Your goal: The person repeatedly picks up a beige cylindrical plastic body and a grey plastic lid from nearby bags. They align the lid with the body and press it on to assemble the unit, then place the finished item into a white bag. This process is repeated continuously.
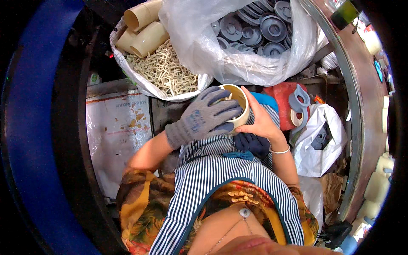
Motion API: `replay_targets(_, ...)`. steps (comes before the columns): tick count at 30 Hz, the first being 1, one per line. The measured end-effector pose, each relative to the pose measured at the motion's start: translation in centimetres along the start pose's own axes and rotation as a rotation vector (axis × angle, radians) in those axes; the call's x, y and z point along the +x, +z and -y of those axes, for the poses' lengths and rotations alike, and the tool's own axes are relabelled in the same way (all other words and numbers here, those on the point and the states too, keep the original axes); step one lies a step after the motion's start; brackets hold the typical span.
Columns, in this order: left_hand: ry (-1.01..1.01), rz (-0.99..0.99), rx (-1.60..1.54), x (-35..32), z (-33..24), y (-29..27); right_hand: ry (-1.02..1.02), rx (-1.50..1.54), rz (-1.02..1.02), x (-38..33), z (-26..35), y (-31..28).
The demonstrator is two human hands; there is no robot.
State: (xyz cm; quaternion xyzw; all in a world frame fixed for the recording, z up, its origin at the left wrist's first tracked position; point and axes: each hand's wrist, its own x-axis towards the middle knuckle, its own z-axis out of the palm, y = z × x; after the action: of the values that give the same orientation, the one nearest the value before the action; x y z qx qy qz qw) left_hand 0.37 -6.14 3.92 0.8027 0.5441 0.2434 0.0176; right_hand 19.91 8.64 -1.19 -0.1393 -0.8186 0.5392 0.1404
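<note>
A cream plastic cup (239,97) is between my two hands above my lap, its open end tilted up so the hollow inside shows. My left hand (208,111), in a grey work glove, wraps over the cup's left side with its fingers across the rim. On the other side my bare right hand (260,118) grips the wall, thumb near the bottom and fingers along the far edge. The cup's underside is hidden. A dark glove-like cloth (251,142) lies on my striped apron (204,163) just below.
Ahead at left, a white sack (124,68) holds small cream plastic pieces (163,70) and cream cylinders (148,39). Beside it, a clear plastic bag (182,38) holds grey round lids (272,29). A grey ringed part (300,102) and white bag (316,157) lie right, before a curved bench edge (355,106).
</note>
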Motion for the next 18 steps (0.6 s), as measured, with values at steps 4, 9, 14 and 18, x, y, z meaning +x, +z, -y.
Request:
replay_targets(4,0.194,0.019,0.022,0.9,1.4,2.6,-0.027,-0.219,-0.026,-0.9,0.4,-0.5)
replay_targets(9,0.335,0.090,-0.033,2.2,2.7,4.2,0.042,0.121,-0.135,-2.0,-1.1,2.1)
replay_targets(14,0.275,0.092,-0.116,4.0,3.4,2.0,0.009,0.027,-0.097,-0.7,-1.0,1.1)
replay_targets(18,-0.308,-0.187,-1.075,4.3,3.2,1.2,-0.010,-0.008,-0.074,-0.7,-0.3,1.3)
